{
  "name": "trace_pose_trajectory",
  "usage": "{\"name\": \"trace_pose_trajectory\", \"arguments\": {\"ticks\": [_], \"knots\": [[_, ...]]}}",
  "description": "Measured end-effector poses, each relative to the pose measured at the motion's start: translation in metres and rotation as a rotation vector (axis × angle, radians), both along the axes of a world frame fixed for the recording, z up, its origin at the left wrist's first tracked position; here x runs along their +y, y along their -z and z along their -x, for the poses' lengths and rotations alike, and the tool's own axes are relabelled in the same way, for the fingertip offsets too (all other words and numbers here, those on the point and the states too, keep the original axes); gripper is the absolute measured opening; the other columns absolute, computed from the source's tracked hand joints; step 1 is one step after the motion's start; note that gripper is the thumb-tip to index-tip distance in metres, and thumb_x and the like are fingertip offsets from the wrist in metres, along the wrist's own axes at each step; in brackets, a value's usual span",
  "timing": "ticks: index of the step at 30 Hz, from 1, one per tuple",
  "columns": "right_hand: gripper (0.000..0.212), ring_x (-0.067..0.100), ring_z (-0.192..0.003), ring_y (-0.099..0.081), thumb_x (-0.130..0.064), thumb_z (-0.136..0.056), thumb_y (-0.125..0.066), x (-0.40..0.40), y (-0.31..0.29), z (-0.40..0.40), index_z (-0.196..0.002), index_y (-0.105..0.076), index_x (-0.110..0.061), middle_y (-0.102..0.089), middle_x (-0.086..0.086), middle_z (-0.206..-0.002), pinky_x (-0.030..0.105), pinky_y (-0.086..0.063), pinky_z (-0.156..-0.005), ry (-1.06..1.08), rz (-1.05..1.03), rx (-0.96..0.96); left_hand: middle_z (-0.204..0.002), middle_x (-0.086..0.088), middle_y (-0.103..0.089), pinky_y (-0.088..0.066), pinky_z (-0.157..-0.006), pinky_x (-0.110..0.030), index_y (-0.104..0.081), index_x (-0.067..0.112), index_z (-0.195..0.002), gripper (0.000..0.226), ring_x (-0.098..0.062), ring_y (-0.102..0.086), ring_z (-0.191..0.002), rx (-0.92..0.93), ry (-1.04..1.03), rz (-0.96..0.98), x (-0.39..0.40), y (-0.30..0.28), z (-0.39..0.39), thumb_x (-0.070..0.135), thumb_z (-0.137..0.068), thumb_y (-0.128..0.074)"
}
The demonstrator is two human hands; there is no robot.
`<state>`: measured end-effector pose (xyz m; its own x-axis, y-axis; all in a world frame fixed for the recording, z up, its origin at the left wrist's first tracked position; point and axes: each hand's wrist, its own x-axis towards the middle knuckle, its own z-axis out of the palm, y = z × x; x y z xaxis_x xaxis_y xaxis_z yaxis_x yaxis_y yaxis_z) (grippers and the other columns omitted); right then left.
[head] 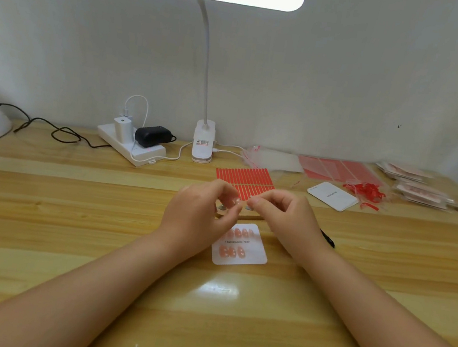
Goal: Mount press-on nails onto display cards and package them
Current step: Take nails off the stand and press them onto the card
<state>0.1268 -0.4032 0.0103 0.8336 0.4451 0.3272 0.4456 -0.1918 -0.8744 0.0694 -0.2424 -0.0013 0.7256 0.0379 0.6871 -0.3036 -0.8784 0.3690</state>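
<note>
Glossy wooden table (65, 238), matt paper card (256, 261)

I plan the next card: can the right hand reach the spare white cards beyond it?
Probably yes: the spare white cards lie on bare wood beyond the right hand, nothing between them. That hand pinches something small.

Bare desk (65, 238) nearside; lamp (203, 143) (clipped) blocks rear.

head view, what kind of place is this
Probably a small home craft desk for packing press-on nails. A clip-on lamp lights a wooden table, a display card holds pink nails, and a red adhesive tab sheet and finished packs lie nearby.
</note>
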Motion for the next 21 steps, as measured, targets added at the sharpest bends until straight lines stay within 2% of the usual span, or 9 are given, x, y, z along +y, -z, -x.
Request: {"name": "trace_pose_trajectory", "arguments": {"ticks": [1, 3, 5, 7, 9, 13, 21], "knots": [[0.021, 0.003, -0.051, -0.043, -0.039, -0.081, -0.068, -0.005, -0.002, -0.003, -0.076, -0.071, -0.019, -0.053, -0.009, -0.056, 0.021, -0.038, -0.054, -0.006, 0.103, -0.049, -0.074, 0.016, -0.06, -0.034, -0.059, -0.021, -0.063, 0.019, -0.096, 0.015, -0.004, -0.049, -0.06, 0.038, -0.029, -0.011, 0.0, 0.001, -0.001, 0.029, -0.085, -0.068], [0.034, 0.001, -0.052, -0.041, -0.059, -0.067, -0.072, -0.015, -0.008, -0.009, -0.081, -0.07, -0.028, -0.049, -0.014, -0.057, 0.022, -0.034, -0.053, -0.053, 0.378, -0.131, -0.073, 0.015, -0.061, -0.032, -0.057, -0.022, -0.06, 0.022, -0.1, 0.017, -0.005, -0.052, -0.063, 0.111, -0.087, -0.059, 0.001, 0.003, -0.003, 0.033, -0.088, -0.062], [0.054, -0.002, -0.054, -0.044, -0.072, -0.052, -0.073, -0.022, -0.013, -0.011, -0.093, -0.066, -0.037, -0.049, -0.017, -0.064, 0.021, -0.034, -0.055, -0.123, 0.619, -0.131, -0.077, 0.012, -0.064, -0.038, -0.057, -0.026, -0.057, 0.024, -0.103, 0.017, -0.01, -0.058, -0.069, 0.169, -0.131, -0.103, 0.001, 0.004, -0.004, 0.036, -0.091, -0.057], [0.08, -0.004, -0.061, -0.047, -0.077, -0.039, -0.073, -0.025, -0.015, -0.013, -0.11, -0.057, -0.045, -0.051, -0.017, -0.076, 0.021, -0.036, -0.058, -0.175, 0.765, -0.086, -0.081, 0.01, -0.066, -0.046, -0.058, -0.028, -0.055, 0.025, -0.104, 0.018, -0.012, -0.061, -0.073, 0.212, -0.16, -0.144, 0.002, 0.005, -0.005, 0.038, -0.093, -0.052], [0.099, -0.003, -0.071, -0.049, -0.077, -0.036, -0.076, -0.025, -0.014, -0.015, -0.126, -0.047, -0.045, -0.049, -0.018, -0.085, 0.019, -0.035, -0.06, -0.201, 0.869, -0.088, -0.084, 0.008, -0.067, -0.05, -0.062, -0.032, -0.054, 0.025, -0.106, 0.019, -0.015, -0.062, -0.076, 0.241, -0.184, -0.197, 0.001, 0.005, -0.006, 0.039, -0.093, -0.049], [0.106, -0.002, -0.079, -0.048, -0.077, -0.04, -0.076, -0.023, -0.012, -0.015, -0.134, -0.042, -0.042, -0.047, -0.019, -0.09, 0.018, -0.033, -0.061, -0.205, 0.899, -0.116, -0.084, 0.006, -0.067, -0.048, -0.061, -0.031, -0.054, 0.024, -0.106, 0.02, -0.018, -0.061, -0.077, 0.244, -0.19, -0.245, -0.001, 0.006, -0.005, 0.037, -0.094, -0.047], [0.097, 0.0, -0.08, -0.047, -0.076, -0.046, -0.074, -0.024, -0.012, -0.013, -0.132, -0.047, -0.038, -0.045, -0.019, -0.09, 0.021, -0.035, -0.061, -0.197, 0.884, -0.169, -0.085, 0.006, -0.063, -0.048, -0.068, -0.036, -0.052, 0.022, -0.107, 0.018, -0.017, -0.057, -0.081, 0.292, -0.168, -0.092, -0.009, 0.006, -0.003, 0.034, -0.094, -0.05]]}}
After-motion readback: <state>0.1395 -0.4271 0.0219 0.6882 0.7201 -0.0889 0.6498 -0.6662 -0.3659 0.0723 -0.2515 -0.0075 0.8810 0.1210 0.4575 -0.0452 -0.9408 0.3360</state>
